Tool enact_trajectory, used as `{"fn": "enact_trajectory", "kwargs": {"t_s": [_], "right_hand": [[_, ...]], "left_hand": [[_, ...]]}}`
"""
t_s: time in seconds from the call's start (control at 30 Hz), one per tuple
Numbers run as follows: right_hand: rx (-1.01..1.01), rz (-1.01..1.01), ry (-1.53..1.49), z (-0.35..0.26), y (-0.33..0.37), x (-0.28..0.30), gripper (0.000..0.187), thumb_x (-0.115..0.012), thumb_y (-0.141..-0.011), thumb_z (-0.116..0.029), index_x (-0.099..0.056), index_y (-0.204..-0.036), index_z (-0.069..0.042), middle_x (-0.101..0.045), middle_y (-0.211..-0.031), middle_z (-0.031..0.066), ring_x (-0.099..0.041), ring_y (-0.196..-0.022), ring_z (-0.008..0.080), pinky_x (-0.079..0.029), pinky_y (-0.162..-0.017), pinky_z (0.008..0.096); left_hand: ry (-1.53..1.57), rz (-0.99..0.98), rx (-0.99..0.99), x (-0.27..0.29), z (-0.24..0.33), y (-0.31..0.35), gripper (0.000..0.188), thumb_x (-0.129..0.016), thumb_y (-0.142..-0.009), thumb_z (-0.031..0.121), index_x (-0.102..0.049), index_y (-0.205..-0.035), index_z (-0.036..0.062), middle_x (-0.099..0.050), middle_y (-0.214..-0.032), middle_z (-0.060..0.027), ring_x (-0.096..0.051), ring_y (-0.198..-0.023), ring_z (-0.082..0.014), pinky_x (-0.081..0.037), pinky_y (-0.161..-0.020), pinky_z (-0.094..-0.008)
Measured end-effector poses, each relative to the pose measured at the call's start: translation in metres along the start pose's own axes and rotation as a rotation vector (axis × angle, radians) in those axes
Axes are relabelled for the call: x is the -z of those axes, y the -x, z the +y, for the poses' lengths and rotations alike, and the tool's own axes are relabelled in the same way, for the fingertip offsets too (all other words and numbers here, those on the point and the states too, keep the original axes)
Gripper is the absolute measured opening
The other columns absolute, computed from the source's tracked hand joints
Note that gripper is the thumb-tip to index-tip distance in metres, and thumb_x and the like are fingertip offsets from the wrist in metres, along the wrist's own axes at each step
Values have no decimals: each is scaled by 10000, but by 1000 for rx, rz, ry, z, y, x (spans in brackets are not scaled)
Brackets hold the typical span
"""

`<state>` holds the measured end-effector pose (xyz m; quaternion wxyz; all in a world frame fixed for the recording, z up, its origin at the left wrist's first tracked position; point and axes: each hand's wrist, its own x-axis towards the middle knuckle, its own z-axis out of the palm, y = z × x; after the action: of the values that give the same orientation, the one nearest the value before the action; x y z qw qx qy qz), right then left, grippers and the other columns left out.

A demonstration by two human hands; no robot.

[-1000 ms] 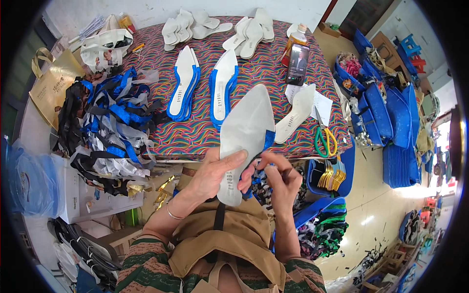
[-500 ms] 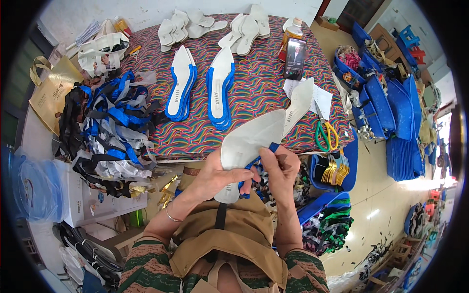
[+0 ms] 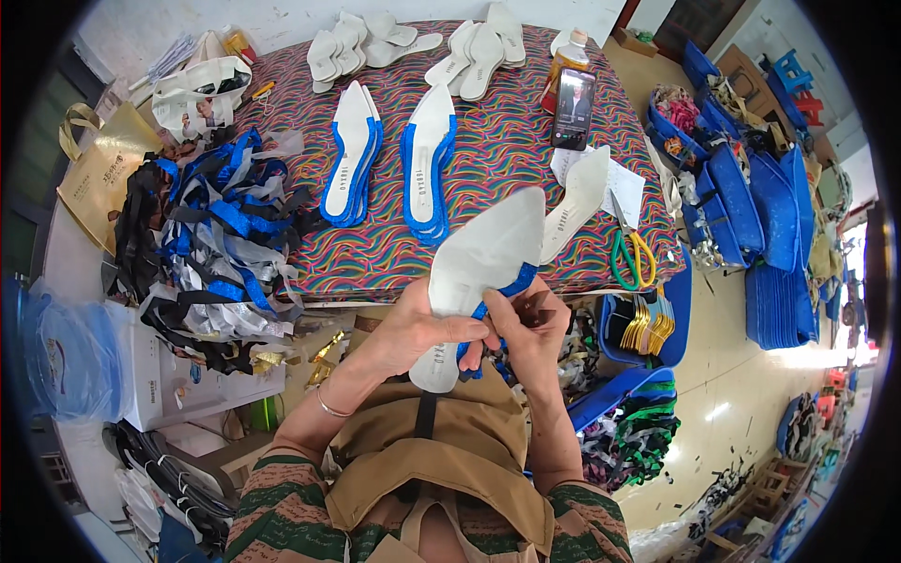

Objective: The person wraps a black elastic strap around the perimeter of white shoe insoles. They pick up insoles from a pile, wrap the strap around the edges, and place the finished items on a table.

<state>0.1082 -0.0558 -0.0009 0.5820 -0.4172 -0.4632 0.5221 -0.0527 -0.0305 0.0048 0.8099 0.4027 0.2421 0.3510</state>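
Observation:
In front of my chest a pale grey shoe insole is held up, its pointed end away from me and its heel end low. My left hand is closed on its narrow middle, thumb on top. Along the insole's right edge runs a blue edging strip. My right hand pinches this strip against the edge with thumb and fingers. The underside fingers are partly hidden. Just beyond, another bare insole lies on the table beside scissors with green and yellow handles.
Two stacks of blue-edged insoles and piles of plain insoles rest on the patterned tablecloth. A phone leans on a bottle. Loose strips heap at left; blue bins stand at right.
My right thumb has slid along the insole's edge toward the heel, and more blue strip shows against the edge. The insole's pointed end has risen and turned slightly; my left hand keeps its hold.

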Motion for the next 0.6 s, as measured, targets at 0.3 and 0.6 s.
{"fn": "enact_trajectory", "kwargs": {"t_s": [0.3, 0.6], "right_hand": [[10, 10, 187, 3, -6, 0, 155, -598, -897, -28, -615, -1041, 25, -609, -691, 27, -528, -554, 58, -411, -510, 216], [41, -266, 622, 51, 27, 39, 186, -711, -815, -30, -666, -989, 18, -614, -738, 68, -493, -573, 88, -406, -536, 265]], "left_hand": [[-164, 112, -25, 5, -3, -1, 269, -633, -884, 59, -578, -1118, -62, -683, -836, -148, -659, -655, -194, -539, -596, -305], [0, 476, -351, 17, 54, 2, 330, -632, -849, 20, -565, -1158, -74, -670, -795, -142, -664, -642, -241, -553, -594, -341]]}}
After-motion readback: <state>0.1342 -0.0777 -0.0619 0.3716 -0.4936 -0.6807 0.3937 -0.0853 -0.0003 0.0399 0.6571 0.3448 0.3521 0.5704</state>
